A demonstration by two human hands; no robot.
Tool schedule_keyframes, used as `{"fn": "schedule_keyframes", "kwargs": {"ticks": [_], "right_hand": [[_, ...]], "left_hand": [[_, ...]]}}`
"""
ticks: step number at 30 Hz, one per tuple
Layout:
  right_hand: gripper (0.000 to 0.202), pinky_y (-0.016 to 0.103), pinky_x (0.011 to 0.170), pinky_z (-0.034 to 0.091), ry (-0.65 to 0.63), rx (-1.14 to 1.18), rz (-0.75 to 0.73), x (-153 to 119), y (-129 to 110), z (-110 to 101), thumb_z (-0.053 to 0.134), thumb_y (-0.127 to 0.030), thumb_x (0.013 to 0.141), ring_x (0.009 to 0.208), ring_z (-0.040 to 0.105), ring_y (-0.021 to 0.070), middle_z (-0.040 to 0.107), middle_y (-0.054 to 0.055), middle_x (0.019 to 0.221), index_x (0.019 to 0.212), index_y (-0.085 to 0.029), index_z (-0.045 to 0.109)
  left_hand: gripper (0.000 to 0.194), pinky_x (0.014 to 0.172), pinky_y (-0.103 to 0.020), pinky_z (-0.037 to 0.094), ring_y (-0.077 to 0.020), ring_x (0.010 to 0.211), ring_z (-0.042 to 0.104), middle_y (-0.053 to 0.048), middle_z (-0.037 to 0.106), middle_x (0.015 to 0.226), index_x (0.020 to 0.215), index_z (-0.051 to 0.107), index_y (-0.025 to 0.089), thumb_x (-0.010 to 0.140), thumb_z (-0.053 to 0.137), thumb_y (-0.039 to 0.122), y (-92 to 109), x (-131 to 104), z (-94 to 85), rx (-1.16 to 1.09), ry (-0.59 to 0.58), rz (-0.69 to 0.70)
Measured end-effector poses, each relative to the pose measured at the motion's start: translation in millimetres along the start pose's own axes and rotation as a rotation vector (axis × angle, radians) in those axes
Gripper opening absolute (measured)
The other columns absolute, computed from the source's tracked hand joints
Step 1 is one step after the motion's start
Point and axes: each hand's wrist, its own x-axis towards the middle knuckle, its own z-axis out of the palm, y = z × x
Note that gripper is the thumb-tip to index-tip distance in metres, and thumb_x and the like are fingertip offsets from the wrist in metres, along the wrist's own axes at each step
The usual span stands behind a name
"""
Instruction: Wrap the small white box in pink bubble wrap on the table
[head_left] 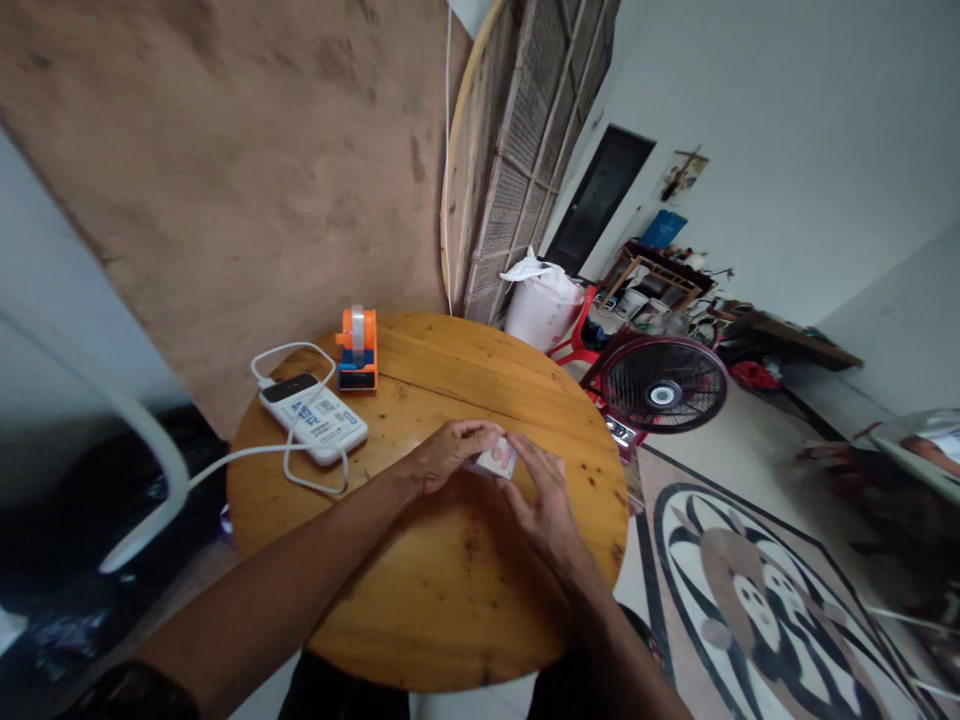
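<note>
A small white box with pink-red print [498,458] is held low over the middle of the round wooden table [450,620]. My left hand [456,455] closes on its left end, thumb and fingers bent around it. On the other side, my right hand [541,492] grips the box with its fingers along the top right edge and the thumb at the lower corner. The fingers cover part of the box, so its full shape is hidden.
An orange and blue tape dispenser [358,350] stands at the table's back left. Nearer lies a white power bank [319,418] with a looped white cable [247,455]. Beyond the right edge are a dark red fan [664,390] and a white sack [541,305].
</note>
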Motion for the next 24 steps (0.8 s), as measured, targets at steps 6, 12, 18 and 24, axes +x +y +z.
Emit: {"fn": "schedule_keyframes", "kwargs": {"ticks": [6,12,18,24], "right_hand": [[0.048,0.050,0.099,0.039,-0.007,-0.076,-0.017,-2,-2,3,0.054,-0.022,0.088,0.118,0.054,0.0291,0.059,0.013,0.129,0.136,-0.019,0.046],[0.048,0.047,0.100,0.039,-0.049,0.038,0.029,-3,5,-2,0.056,-0.023,0.087,0.119,0.054,0.0273,0.060,0.010,0.128,0.134,-0.022,0.049],[0.050,0.048,0.102,0.038,-0.145,0.186,0.117,-10,18,5,0.057,-0.026,0.086,0.121,0.053,0.0280,0.058,0.009,0.132,0.135,-0.023,0.048],[0.052,0.048,0.105,0.038,-0.153,0.301,0.300,-15,18,11,0.058,-0.027,0.084,0.124,0.049,0.0282,0.055,0.009,0.135,0.135,-0.022,0.047]], "left_hand": [[0.045,0.068,-0.024,0.043,-0.0133,0.070,0.058,-0.004,0.067,0.081,0.093,0.067,0.011,0.064,0.079,0.043,-4,2,-3.8,0.030,-0.007,-0.023],[0.038,0.063,-0.022,0.041,-0.0116,0.065,0.055,-0.002,0.066,0.077,0.091,0.068,0.012,0.072,0.071,0.045,1,-3,-1.0,0.197,-0.008,-0.004],[0.031,0.071,-0.025,0.045,-0.0165,0.078,0.060,-0.006,0.070,0.089,0.093,0.070,0.013,0.076,0.062,0.038,-2,2,-10.1,0.375,0.004,0.052],[0.033,0.074,-0.026,0.047,-0.0172,0.082,0.062,-0.006,0.070,0.094,0.099,0.068,0.014,0.069,0.060,0.025,1,0,-16.2,0.477,-0.070,0.018]]}}
